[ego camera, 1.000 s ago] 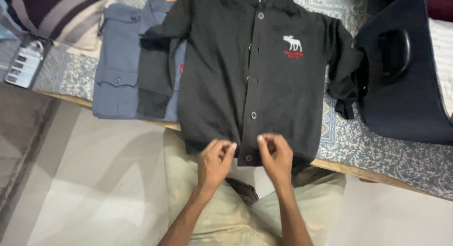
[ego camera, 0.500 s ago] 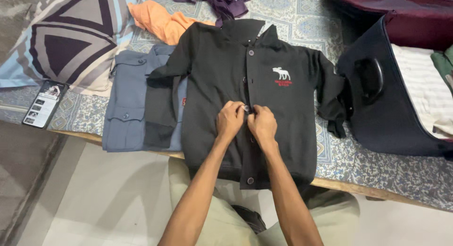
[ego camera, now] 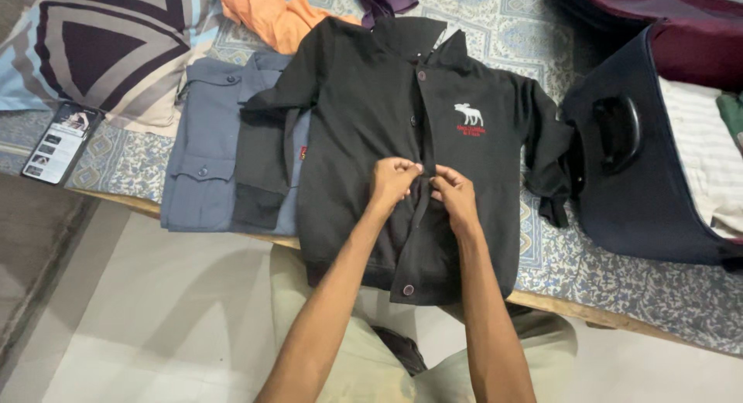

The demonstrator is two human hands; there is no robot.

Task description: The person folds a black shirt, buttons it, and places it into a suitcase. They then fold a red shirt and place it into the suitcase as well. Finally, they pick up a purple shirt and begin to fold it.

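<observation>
A black buttoned jacket (ego camera: 356, 117) with a small white and red chest emblem lies face up on the patterned bedspread (ego camera: 588, 248), its hem hanging over the bed's front edge. My left hand (ego camera: 392, 180) and my right hand (ego camera: 454, 194) meet at the middle of its front placket, each pinching the fabric edge around a button. The button itself is hidden by my fingers. One button shows above near the collar and one below at the hem.
A folded grey-blue shirt (ego camera: 205, 140) lies left of the jacket. An open dark blue suitcase (ego camera: 650, 179) with clothes sits at the right. An orange garment (ego camera: 267, 12), a patterned pillow (ego camera: 116, 47) and a phone (ego camera: 58, 144) lie at the left.
My hands rose from the bottom hem to the jacket's middle placket and now pinch it there. The camera view shifted, showing more of the bed.
</observation>
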